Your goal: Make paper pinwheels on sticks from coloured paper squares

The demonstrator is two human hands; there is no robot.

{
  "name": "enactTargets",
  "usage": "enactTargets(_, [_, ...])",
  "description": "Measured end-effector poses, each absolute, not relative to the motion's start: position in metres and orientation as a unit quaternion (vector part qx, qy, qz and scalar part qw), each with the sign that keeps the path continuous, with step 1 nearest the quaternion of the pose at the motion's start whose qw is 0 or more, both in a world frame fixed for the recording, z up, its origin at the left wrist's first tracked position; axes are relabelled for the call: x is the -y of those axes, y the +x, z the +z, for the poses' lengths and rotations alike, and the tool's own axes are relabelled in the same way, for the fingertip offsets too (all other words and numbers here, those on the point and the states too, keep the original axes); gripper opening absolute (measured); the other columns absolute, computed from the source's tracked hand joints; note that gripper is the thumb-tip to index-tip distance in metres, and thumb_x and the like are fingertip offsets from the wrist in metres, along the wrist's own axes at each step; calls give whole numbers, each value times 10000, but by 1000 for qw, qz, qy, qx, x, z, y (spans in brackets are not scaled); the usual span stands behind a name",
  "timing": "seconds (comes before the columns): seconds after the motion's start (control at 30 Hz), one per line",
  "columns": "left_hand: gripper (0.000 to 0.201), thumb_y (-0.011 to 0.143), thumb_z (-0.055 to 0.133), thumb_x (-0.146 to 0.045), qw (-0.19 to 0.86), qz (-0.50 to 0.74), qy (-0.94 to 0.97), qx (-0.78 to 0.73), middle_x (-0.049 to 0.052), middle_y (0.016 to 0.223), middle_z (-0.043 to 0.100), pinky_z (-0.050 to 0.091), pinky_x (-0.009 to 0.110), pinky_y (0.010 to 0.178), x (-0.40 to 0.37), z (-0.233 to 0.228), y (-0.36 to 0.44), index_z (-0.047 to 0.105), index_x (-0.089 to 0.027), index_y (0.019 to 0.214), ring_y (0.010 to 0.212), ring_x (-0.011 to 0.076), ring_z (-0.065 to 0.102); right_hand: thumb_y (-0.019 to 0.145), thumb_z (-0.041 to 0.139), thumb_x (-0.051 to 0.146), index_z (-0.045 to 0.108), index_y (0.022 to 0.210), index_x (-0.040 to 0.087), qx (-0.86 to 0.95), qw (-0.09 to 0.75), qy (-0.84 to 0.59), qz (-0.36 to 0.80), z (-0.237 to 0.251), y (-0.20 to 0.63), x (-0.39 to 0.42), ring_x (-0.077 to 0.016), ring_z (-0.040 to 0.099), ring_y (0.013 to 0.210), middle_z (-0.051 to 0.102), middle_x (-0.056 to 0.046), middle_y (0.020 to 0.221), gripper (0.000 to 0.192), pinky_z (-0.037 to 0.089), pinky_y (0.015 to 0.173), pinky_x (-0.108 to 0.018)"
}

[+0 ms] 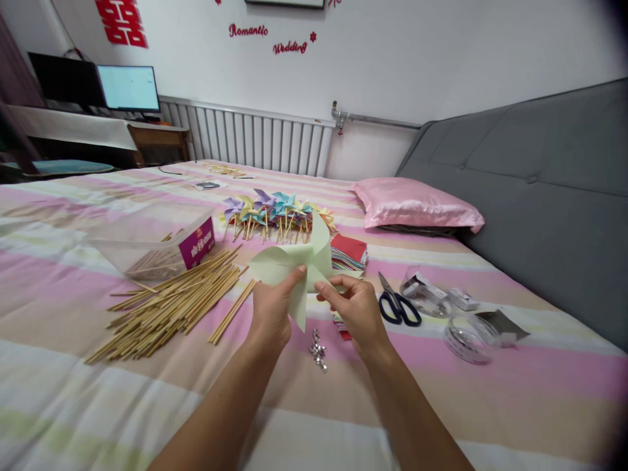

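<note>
A pale green paper pinwheel is held up above the bed, its vanes folded in toward the middle. My left hand grips it from the left, the thumb pressed near the centre and the other fingers hidden behind the paper. On the right side, my right hand pinches the lower right vane between thumb and fingers. Below the hands lies a small pile of shiny silver pieces, too small to name surely. Behind the right hand is a stack of coloured paper squares, red on top.
Wooden sticks lie at left beside a clear plastic box. Finished pinwheels stand in a row behind. Scissors, clear round containers and a pink pillow are at right, before a grey headboard.
</note>
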State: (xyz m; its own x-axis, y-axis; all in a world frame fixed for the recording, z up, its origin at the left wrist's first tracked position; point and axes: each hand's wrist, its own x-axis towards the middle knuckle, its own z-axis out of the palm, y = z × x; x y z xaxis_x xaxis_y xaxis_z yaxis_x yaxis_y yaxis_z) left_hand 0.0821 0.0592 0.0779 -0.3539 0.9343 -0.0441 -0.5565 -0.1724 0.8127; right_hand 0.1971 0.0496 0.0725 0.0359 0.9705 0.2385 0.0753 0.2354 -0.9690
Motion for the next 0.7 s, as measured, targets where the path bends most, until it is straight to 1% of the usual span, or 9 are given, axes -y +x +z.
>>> enactTargets(0.4, [454,524,812,-185,505,727,286,-368,62,820,716,492,281,731,-57,75,86,688,-105,954,774,179,641,672,691,389,662,637,148,531,563,-503,385,70,196,-51,-132,559,497,639,-14,549,245,397,482,-226])
enactTargets(0.53, [419,535,809,-192,509,722,298,-362,65,826,715,493,288,730,-57,73,85,696,-108,930,766,180,641,685,678,396,658,621,151,535,558,-509,380,72,196,-51,-139,572,512,644,-23,555,254,401,490,-230])
enactTargets(0.7, [385,515,809,-180,499,720,299,-378,62,786,715,486,283,690,-53,77,87,711,-107,880,716,181,639,697,665,427,666,624,154,541,557,-511,370,71,198,-51,-150,590,520,654,-30,554,282,412,497,-238])
